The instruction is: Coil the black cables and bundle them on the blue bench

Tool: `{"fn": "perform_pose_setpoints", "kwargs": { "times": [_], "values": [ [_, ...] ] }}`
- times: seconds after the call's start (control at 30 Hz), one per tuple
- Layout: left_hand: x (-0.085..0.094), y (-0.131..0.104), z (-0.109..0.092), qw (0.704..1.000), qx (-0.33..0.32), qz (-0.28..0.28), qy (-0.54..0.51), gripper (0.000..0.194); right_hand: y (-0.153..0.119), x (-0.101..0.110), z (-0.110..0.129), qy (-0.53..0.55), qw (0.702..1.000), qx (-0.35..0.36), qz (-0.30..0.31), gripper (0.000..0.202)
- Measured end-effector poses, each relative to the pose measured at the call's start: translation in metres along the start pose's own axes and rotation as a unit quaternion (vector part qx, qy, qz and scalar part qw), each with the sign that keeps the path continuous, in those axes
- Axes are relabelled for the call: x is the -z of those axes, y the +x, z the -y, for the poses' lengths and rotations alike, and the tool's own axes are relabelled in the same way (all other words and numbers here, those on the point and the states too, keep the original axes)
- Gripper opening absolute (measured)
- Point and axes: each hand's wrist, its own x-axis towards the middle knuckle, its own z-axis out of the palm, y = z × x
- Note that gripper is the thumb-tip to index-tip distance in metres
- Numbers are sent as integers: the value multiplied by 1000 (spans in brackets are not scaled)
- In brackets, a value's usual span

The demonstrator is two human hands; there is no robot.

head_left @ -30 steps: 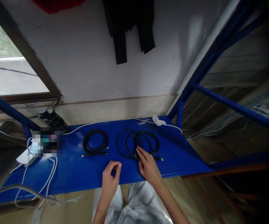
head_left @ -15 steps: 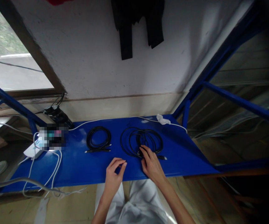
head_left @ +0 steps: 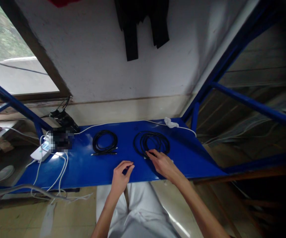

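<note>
On the blue table [head_left: 83, 172] lie two coils of black cable. The tidy left coil [head_left: 93, 142] has its pale-tipped ends along its front side. The right coil [head_left: 169, 145] is looser, with loops spread to its left. My right hand [head_left: 161, 162] rests at the front of the right coil, fingers closed together on a part of its cable. My left hand [head_left: 123, 172] hovers over the table's front edge between the coils, thumb and forefinger pinched; anything between them is too small to make out.
A white power strip [head_left: 40, 152] with white cables sits at the left end. A black device [head_left: 66, 120] stands behind it. A white cable with a plastic wrap [head_left: 170, 123] runs along the back. Blue frame posts [head_left: 195, 117] rise at the sides.
The right coil's loops are drawn closer together and my right hand has shifted slightly, its fingers more closed. My left hand keeps its pinch. The whole view has moved a little.
</note>
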Motion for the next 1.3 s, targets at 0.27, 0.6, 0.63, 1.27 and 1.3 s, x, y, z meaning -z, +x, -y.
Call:
{"fn": "perform_pose_setpoints", "kwargs": {
  "times": [0.27, 0.6, 0.63, 1.27, 1.3],
  "values": [
    [3, 1, -1, 1000, -3, 2, 2, 21, 13, 7, 8, -13, 1000, -10, -4, 42],
    [5, 0, -4, 1000, -17, 2, 9, 26, 19, 16, 10, -7, 999, -19, 50, 27],
    [6, 0, -5, 1000, -18, 3, 8, 25, 19, 16, 10, -7, 999, -20, 50, 26],
    [-4, 1, -10, 990, 72, -27, -116, 34, 16, 32, 59, -17, 995, 16, -101, 40],
    [-9, 1, -11, 981, 101, -44, -158, 37, 16, 27, 69, -8, 994, 21, -107, 43]
  ]
}}
